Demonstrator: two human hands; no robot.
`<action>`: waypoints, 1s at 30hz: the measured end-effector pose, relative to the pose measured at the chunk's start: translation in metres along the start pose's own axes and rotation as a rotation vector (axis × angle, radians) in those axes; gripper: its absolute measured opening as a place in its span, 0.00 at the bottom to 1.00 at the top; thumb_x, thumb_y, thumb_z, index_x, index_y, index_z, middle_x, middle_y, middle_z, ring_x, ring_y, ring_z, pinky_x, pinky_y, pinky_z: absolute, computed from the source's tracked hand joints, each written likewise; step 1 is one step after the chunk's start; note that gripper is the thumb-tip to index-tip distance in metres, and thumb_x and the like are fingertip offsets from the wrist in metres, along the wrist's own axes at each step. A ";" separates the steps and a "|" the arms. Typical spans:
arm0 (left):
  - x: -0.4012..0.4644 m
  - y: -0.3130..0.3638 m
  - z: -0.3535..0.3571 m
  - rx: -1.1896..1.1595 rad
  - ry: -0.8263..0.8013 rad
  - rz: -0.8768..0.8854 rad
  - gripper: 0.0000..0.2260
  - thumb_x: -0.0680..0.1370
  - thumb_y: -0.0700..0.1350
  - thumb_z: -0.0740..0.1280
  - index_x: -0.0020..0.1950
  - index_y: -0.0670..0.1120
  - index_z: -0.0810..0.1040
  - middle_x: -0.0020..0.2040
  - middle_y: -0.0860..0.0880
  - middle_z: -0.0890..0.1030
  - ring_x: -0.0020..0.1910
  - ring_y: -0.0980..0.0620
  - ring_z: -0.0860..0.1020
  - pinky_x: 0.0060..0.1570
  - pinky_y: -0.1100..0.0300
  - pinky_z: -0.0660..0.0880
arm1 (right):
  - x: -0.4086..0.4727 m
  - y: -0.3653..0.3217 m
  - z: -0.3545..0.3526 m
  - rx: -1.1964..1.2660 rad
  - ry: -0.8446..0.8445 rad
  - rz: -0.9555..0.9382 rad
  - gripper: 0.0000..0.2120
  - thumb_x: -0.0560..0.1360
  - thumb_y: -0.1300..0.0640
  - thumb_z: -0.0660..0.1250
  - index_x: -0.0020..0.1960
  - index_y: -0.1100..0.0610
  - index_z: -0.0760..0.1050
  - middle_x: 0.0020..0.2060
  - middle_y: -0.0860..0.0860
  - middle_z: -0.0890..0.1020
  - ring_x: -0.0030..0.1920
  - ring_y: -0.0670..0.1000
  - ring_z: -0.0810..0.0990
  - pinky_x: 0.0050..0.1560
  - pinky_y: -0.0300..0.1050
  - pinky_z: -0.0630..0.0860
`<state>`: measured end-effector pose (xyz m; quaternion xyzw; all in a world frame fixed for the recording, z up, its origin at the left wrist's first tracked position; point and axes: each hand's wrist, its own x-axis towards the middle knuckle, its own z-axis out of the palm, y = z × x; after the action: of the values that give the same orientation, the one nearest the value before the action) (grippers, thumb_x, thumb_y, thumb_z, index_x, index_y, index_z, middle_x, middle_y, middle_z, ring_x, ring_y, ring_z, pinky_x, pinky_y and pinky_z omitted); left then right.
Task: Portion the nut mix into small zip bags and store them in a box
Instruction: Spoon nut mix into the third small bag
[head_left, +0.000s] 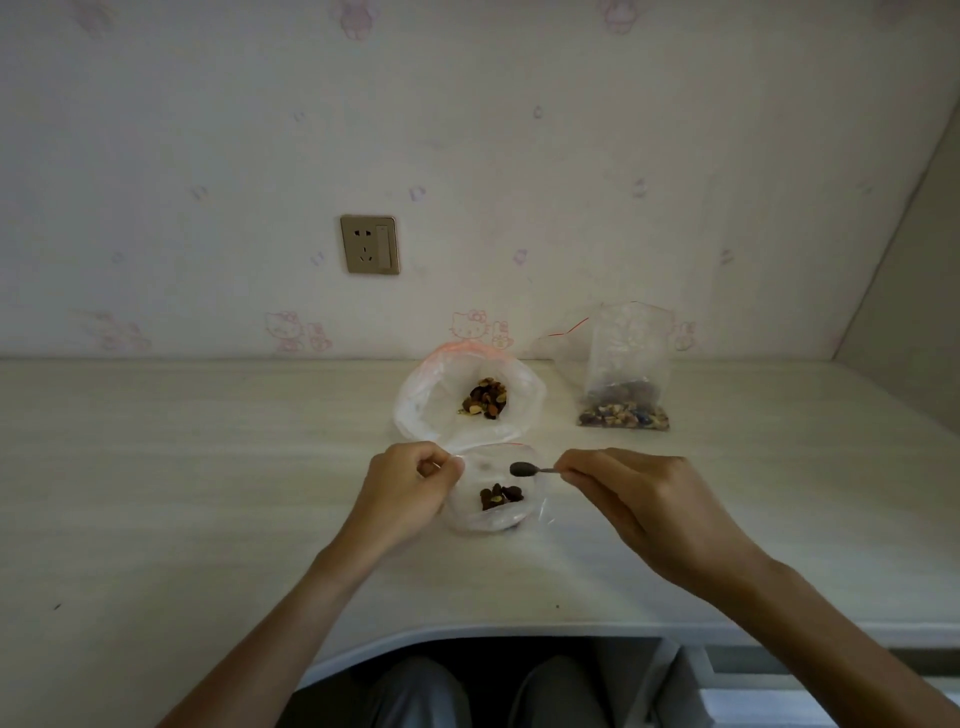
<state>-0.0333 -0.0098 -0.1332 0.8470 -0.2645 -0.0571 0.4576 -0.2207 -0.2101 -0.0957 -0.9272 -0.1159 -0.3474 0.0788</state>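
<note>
Left hand (410, 488) pinching small zip bag (493, 506) rim — right hand (623, 493) gripping spoon (530, 470), bowl pointing left, level.

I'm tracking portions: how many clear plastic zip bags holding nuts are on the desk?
3: a wide-open clear bag mid-desk, a small clear bag which the left hand holds open, and an upright clear bag by the wall. No others show.
</note>
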 end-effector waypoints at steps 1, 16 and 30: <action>0.000 -0.001 0.001 0.021 0.003 0.002 0.10 0.81 0.51 0.71 0.41 0.51 0.84 0.32 0.52 0.84 0.30 0.60 0.81 0.36 0.65 0.72 | 0.001 0.001 0.000 0.018 0.012 0.006 0.15 0.85 0.51 0.59 0.59 0.56 0.82 0.42 0.46 0.85 0.35 0.41 0.77 0.36 0.34 0.73; 0.028 -0.010 -0.021 -0.016 0.321 0.141 0.13 0.76 0.58 0.75 0.38 0.53 0.78 0.32 0.55 0.79 0.32 0.61 0.76 0.32 0.71 0.70 | 0.046 0.038 0.053 1.023 0.376 1.036 0.11 0.84 0.56 0.64 0.52 0.61 0.82 0.41 0.55 0.88 0.44 0.54 0.89 0.39 0.45 0.85; 0.140 0.037 0.002 0.595 0.104 0.314 0.25 0.78 0.61 0.71 0.71 0.50 0.75 0.63 0.49 0.81 0.59 0.46 0.80 0.55 0.50 0.78 | 0.080 0.064 0.140 0.655 0.386 0.975 0.10 0.83 0.53 0.65 0.44 0.50 0.80 0.38 0.51 0.87 0.41 0.48 0.87 0.49 0.54 0.85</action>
<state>0.0704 -0.0978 -0.0841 0.8941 -0.3730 0.1371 0.2064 -0.0570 -0.2272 -0.1510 -0.7214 0.2367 -0.3795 0.5288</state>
